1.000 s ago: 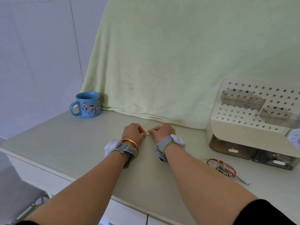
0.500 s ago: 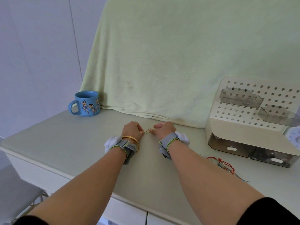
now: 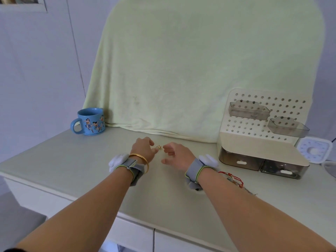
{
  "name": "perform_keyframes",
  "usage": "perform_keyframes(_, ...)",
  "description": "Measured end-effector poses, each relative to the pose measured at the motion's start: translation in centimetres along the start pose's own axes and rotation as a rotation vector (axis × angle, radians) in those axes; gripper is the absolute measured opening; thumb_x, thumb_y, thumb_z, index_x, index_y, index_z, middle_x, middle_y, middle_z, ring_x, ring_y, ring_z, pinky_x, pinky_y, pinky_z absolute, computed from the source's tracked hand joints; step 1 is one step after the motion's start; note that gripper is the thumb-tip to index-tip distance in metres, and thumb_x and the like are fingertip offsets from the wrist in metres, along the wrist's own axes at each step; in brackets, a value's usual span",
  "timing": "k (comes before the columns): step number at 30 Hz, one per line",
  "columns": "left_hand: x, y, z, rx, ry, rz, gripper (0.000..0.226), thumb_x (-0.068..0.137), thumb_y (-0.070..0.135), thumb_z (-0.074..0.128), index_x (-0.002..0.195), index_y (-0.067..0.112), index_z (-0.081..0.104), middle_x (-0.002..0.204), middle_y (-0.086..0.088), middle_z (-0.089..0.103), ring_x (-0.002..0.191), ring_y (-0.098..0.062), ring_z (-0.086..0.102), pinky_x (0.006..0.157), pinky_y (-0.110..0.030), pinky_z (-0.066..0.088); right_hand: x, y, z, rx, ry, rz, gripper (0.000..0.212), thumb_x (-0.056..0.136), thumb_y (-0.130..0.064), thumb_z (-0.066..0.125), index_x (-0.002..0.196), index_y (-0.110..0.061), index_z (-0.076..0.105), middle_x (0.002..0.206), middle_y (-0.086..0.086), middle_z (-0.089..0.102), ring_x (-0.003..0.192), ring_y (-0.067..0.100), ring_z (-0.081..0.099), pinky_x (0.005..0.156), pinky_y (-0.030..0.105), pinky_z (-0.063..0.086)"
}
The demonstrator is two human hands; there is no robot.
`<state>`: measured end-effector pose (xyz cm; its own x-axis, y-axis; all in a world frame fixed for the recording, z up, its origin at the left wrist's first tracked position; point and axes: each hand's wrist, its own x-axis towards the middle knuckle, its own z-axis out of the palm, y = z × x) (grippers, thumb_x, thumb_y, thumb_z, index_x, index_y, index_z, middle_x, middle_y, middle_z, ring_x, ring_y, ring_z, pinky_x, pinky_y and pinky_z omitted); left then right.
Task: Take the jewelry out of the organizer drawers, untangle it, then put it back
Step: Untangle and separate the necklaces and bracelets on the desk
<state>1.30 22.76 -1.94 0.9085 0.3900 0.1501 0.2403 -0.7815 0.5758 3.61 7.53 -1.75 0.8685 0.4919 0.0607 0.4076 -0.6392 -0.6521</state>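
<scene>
A small gold jewelry piece (image 3: 158, 147) sits just above the tabletop between my two hands. My left hand (image 3: 143, 149), with a gold bangle on its wrist, has its thumb and forefinger tips closed at the piece. My right hand (image 3: 177, 156) is just to the right of the piece; its forefinger tip reaches towards it while its thumb is held apart. A tangle of red string bracelets (image 3: 233, 179) lies on the table by my right wrist. The cream pegboard organizer (image 3: 254, 142) stands at the right, with both smoky drawers (image 3: 240, 160) shut.
A blue cartoon mug (image 3: 91, 122) stands at the back left. A pale green towel (image 3: 181, 70) hangs over something behind the hands. A white round-dial timer (image 3: 314, 150) sits right of the organizer. The table's front edge (image 3: 91, 202) runs below my forearms.
My hands have drawn slightly apart. The right hand's fingers have loosened from their pinch. The gold piece now shows between the fingertips.
</scene>
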Motion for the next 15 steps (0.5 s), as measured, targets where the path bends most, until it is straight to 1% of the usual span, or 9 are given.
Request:
perform_keyframes(2,-0.6,1.1,0.2,0.039,0.085,0.07,0.03,0.087,0.032,0.063,0.114,0.018,0.06,0.12,-0.009,0.054,0.111,-0.029,0.053,0.098,-0.035,0.044,-1.2,0.3,-0.8,0.007,0.05,-0.042,0.046,0.084,-0.022,0.071,0.127,-0.019,0.057,0.121,-0.002,0.065,0.11,0.014,0.061,0.098,0.029,0.048)
perform_keyframes(3,-1.0,1.9,0.3,0.02,0.122,0.119,0.027,0.087,0.029,0.062,0.112,0.018,0.061,0.117,-0.008,0.055,0.109,-0.028,0.053,0.098,-0.035,0.043,-1.7,0.6,-1.3,0.017,0.088,-0.07,0.04,0.084,-0.022,0.07,0.123,-0.019,0.06,0.117,-0.003,0.068,0.107,0.013,0.063,0.097,0.029,0.049)
perform_keyframes(5,-1.8,3.5,0.5,-0.09,0.137,0.216,0.018,0.087,0.023,0.062,0.104,0.018,0.064,0.106,-0.004,0.059,0.097,-0.022,0.057,0.092,-0.033,0.047,-2.7,1.5,-2.2,0.047,0.173,-0.107,0.026,0.084,-0.022,0.069,0.11,-0.02,0.067,0.107,-0.005,0.072,0.1,0.011,0.066,0.094,0.03,0.051)
perform_keyframes(7,-2.8,5.4,0.8,-0.193,0.059,0.289,0.011,0.086,0.018,0.062,0.096,0.017,0.068,0.096,0.002,0.066,0.083,-0.016,0.06,0.083,-0.026,0.049,-3.6,2.8,-3.2,0.074,0.244,-0.11,0.015,0.083,-0.022,0.069,0.098,-0.021,0.072,0.097,-0.007,0.074,0.092,0.009,0.069,0.089,0.029,0.054)
perform_keyframes(10,-3.8,7.8,1.9,-0.283,-0.112,0.369,0.009,0.085,0.016,0.064,0.091,0.017,0.07,0.088,0.003,0.071,0.075,-0.013,0.066,0.07,-0.02,0.052,-5.0,5.3,-4.9,0.036,0.328,-0.098,0.007,0.084,-0.022,0.068,0.088,-0.023,0.074,0.086,-0.009,0.075,0.083,0.006,0.068,0.081,0.025,0.054)
perform_keyframes(13,-4.3,9.4,3.4,-0.359,-0.234,0.404,0.009,0.086,0.013,0.065,0.093,0.012,0.07,0.084,0.0,0.071,0.066,-0.011,0.066,0.061,-0.019,0.056,-6.3,7.7,-6.4,0.031,0.398,-0.089,0.009,0.085,-0.02,0.066,0.082,-0.024,0.074,0.079,-0.011,0.073,0.076,0.006,0.065,0.073,0.019,0.05)
perform_keyframes(15,-4.3,10.1,4.5,-0.366,-0.283,0.407,0.009,0.086,0.013,0.066,0.094,0.011,0.069,0.081,0.002,0.069,0.064,-0.009,0.065,0.059,-0.018,0.055,-7.1,9.3,-7.3,0.093,0.389,-0.075,0.011,0.088,-0.017,0.064,0.085,-0.02,0.074,0.079,-0.01,0.073,0.071,0.007,0.065,0.068,0.014,0.048)
